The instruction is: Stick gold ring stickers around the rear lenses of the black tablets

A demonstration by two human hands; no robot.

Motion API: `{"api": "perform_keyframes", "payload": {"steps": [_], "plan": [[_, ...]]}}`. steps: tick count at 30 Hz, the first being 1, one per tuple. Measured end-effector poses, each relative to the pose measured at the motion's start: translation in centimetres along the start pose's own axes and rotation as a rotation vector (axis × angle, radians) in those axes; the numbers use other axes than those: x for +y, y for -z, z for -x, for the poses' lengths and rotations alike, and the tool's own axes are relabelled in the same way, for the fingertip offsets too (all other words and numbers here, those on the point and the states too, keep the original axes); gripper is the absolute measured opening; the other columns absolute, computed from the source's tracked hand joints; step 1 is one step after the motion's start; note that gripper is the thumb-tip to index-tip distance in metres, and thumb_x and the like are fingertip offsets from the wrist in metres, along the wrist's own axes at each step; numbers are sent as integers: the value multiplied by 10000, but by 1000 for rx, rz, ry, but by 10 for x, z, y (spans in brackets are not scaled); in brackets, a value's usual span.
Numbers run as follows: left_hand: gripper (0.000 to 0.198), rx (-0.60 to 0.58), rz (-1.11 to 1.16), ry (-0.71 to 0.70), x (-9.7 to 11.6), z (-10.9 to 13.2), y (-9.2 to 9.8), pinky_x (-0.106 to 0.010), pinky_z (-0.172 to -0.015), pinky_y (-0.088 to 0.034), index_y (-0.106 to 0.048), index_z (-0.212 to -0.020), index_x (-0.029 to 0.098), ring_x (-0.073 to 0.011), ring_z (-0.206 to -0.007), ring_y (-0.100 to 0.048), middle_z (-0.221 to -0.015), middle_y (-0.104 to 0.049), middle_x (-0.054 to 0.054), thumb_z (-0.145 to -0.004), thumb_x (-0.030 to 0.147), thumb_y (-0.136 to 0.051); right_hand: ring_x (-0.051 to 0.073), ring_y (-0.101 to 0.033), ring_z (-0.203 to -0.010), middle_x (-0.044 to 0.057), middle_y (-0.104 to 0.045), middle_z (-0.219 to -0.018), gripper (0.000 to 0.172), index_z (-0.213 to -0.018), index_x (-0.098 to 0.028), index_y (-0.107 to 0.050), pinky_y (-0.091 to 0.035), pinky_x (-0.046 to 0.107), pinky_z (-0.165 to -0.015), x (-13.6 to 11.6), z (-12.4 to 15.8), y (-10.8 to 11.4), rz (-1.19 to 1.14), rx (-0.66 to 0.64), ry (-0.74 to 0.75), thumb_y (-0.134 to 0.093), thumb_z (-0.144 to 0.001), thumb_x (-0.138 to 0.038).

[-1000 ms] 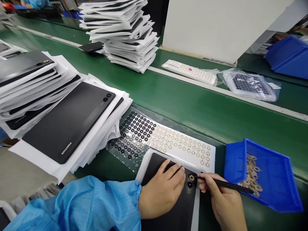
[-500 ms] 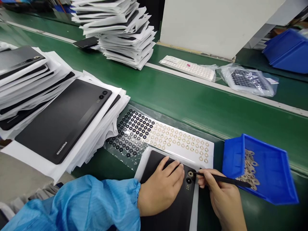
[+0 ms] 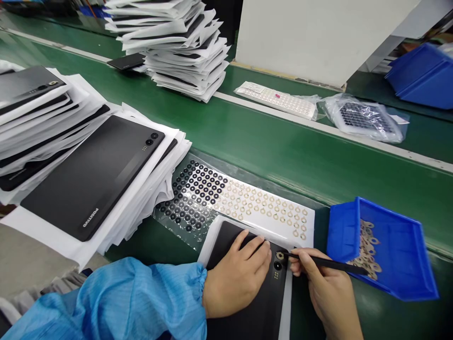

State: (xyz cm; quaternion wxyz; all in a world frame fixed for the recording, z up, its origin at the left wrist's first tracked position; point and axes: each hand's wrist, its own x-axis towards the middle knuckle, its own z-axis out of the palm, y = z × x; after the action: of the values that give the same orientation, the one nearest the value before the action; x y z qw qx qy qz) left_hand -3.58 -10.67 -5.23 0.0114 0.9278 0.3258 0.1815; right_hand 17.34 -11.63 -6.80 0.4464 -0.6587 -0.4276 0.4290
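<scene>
My left hand [image 3: 239, 276] lies flat with fingers stretched over the back of a dark tablet [image 3: 255, 314], which rests on a white sheet. Black tweezers [image 3: 336, 265] are pinched in my right hand [image 3: 329, 288], their tip pointing left. That tip meets the upper of two round camera openings, where a pale gold ring [image 3: 280, 255] sits. The lower opening is black, with small gold dots under it. Just beyond the tablet lies a sticker sheet [image 3: 304, 205] carrying rows of black rings on the left and cream rings on the right.
A blue bin [image 3: 406, 255] with loose tan ring tabs stands at the right. Tablets interleaved with white sheets are stacked at the left [image 3: 102, 174] and the back [image 3: 187, 61]. Bagged parts [image 3: 368, 120] and another ring sheet [image 3: 278, 100] lie by the white panel [image 3: 300, 42].
</scene>
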Motion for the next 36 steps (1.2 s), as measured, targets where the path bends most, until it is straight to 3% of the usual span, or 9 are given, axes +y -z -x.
{"api": "perform_keyframes", "payload": {"steps": [10, 17, 24, 29, 36], "plan": [[347, -39, 31, 10, 1, 1, -1, -481, -1092, -271, -528, -1240, 70, -267, -1244, -425, -1288, -527, -124, -942, 132, -362, 171, -591, -524, 55, -645, -614, 311, -743, -165, -708, -515, 273, -502, -1, 0, 0, 104, -7, 53, -672, -769, -473], [398, -97, 89, 29, 1, -2, 3, -493, -1076, -264, -448, -1330, 121, -265, -1228, -417, -1263, -520, -111, -943, 168, -368, 165, -586, -499, 34, -634, -594, 273, -717, -197, -693, -515, 262, -481, -22, 2, -6, 179, -57, 224, -635, -797, -452], [417, -180, 14, 39, 8, -12, 8, -519, -1026, -296, -417, -1354, 130, -283, -1174, -435, -1245, -510, -121, -945, 200, -374, 172, -618, -569, 38, -657, -673, 246, -847, -188, -685, -542, 289, -555, -1, 11, 2, 25, 98, 161, -621, -829, -425], [430, -187, -71, 33, 14, -15, 6, -527, -1023, -272, -427, -1341, 123, -296, -1151, -445, -1236, -510, -136, -918, 200, -420, 173, -617, -548, 34, -647, -634, 248, -826, -188, -690, -544, 288, -534, -7, 15, 1, 60, 81, 201, -623, -819, -427], [388, -130, -27, 144, 21, -17, -4, -517, -1032, -280, -480, -1278, 181, -270, -1108, -465, -1169, -534, -97, -891, 174, -460, 180, -632, -532, 33, -658, -599, 274, -799, -190, -688, -552, 288, -539, -15, 11, -2, 64, 68, 210, -608, -819, -452]]}}
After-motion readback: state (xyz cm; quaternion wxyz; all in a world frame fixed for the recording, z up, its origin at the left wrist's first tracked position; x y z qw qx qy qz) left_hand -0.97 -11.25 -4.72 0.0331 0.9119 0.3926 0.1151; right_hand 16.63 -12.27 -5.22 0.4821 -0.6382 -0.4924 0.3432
